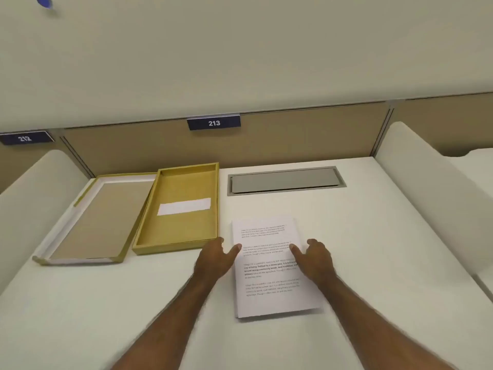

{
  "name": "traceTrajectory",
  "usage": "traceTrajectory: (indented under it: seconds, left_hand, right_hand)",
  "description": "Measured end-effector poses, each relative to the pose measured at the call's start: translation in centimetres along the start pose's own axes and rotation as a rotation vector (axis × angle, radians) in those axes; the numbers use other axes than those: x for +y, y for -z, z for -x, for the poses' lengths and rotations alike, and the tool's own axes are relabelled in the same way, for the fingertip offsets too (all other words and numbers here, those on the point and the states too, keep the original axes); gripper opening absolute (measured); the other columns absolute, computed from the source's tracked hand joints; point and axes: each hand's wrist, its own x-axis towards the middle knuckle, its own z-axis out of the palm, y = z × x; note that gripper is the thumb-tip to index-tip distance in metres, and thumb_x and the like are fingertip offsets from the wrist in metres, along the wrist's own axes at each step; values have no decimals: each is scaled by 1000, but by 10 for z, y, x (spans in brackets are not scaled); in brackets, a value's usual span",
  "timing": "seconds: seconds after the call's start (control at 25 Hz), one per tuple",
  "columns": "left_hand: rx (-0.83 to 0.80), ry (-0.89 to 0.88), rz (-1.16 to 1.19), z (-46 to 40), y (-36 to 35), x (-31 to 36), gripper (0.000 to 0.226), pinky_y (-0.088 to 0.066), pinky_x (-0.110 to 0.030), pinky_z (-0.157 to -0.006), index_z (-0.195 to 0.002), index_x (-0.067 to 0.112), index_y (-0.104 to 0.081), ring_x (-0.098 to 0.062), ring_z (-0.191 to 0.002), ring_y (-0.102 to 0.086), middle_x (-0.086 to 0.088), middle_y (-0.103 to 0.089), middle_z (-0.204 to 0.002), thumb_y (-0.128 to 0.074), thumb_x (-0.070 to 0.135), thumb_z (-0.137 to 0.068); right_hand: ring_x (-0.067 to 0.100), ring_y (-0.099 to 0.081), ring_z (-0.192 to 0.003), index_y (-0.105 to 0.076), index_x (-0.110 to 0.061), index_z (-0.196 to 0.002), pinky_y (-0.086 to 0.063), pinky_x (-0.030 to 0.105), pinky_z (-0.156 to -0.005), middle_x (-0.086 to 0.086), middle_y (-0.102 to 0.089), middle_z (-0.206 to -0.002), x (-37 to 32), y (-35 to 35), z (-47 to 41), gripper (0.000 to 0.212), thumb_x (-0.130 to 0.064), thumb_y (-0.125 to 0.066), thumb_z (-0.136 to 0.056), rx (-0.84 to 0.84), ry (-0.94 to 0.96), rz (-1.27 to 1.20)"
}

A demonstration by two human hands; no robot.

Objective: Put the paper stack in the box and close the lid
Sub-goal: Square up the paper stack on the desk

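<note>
A stack of white printed paper [269,279] lies flat on the white desk, right of centre. My left hand [216,259] rests at the stack's left edge, thumb on the top sheet. My right hand [314,259] is at the right edge, thumb also on the sheet. Both hands have fingers apart and the stack is not lifted. The shallow yellow box [176,236] lies open to the left of the paper, with a white label inside. Its lid [93,222] lies upside down further left, overlapping the box's left wall.
A grey cable hatch [285,180] is set into the desk behind the paper. Curved white dividers [426,188] rise on both sides. A tan back panel carries a "213" sign [214,123].
</note>
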Motion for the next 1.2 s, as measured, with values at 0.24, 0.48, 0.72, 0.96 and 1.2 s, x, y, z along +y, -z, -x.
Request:
traceTrajectory:
  seconds: [0.24, 0.48, 0.72, 0.96, 1.2]
  left_hand:
    - [-137, 86, 62, 7, -25, 0, 51, -54, -39, -79, -90, 8, -66, -24, -84, -64, -11, -74, -96, -81, 55, -76]
    - [-122, 125, 33, 8, -31, 10, 39, -55, -36, -82, -99, 8, -75, -25, -93, -70, -7, -76, -95, -84, 39, -78]
    - [-94, 165, 54, 7, -37, 12, 47, -46, -28, -82, -116, 10, -71, -19, -92, -62, 0, -66, -97, -86, 36, -80]
    - [-120, 178, 91, 0, -35, 5, 57, -48, -28, -84, -121, 10, -68, -23, -101, -67, -2, -68, -104, -89, 39, -76]
    - [-124, 164, 123, -6, -38, -5, 60, -47, -29, -82, -121, 11, -65, -21, -96, -64, -3, -68, -106, -89, 41, -75]
  right_hand:
    - [32, -66, -124, -71, -11, -124, -51, 41, -105, 10, -72, -127, 9, -3, -21, 66, -68, -69, -91, -182, -171, -212]
    - [27, -76, -81, -69, -12, -83, -62, 38, -69, 2, -77, -87, 8, 1, -45, 61, -70, -82, -75, -295, -243, -400]
    - [32, -80, -102, -70, -9, -126, -66, 52, -94, 8, -81, -117, 11, -9, -66, 110, -90, -78, -52, -398, -295, -434]
    - [38, -67, -127, -50, -14, -143, -58, 53, -106, 11, -63, -142, -4, -11, -50, 110, -87, -68, -62, -282, -255, -322]
    - [23, -60, -89, -51, -15, -111, -46, 34, -65, 3, -59, -111, -6, -6, -56, 62, -68, -74, -88, -255, -248, -323]
